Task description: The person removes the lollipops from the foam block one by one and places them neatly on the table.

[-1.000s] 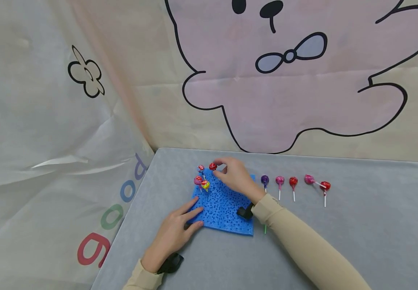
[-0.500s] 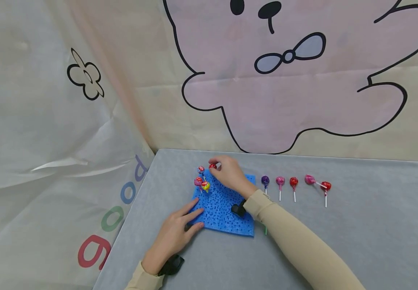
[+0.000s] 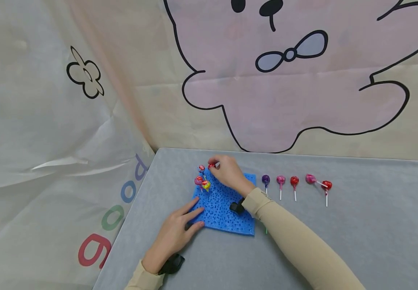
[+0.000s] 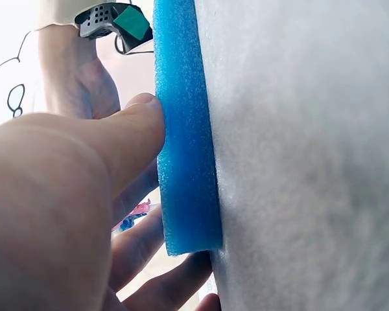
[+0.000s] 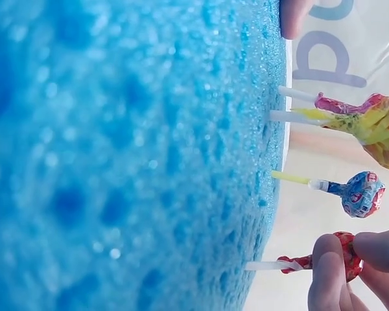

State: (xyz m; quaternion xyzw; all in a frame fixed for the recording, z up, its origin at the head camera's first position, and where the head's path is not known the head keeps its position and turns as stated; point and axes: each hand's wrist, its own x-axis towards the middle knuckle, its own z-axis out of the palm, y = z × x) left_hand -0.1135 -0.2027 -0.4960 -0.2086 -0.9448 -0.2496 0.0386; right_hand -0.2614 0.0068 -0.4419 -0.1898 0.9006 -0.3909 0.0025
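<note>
Right hand (image 3: 228, 173) pinches the red lollipop (image 5: 330, 259) by its wrapped head, stick already in the far edge of the blue foam block (image 3: 223, 207). Left hand (image 3: 177, 231) lies flat, fingers straight, pressing the block's near-left corner onto the desk (image 3: 357, 233). Light, with a thin stick that probably bends easily; best gripped at the head.

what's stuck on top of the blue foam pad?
Four wrapped lollipops stand in the blue foam pad. The right hand pinches the red one; the left hand presses a corner. Stick ends inside are hidden.
</note>
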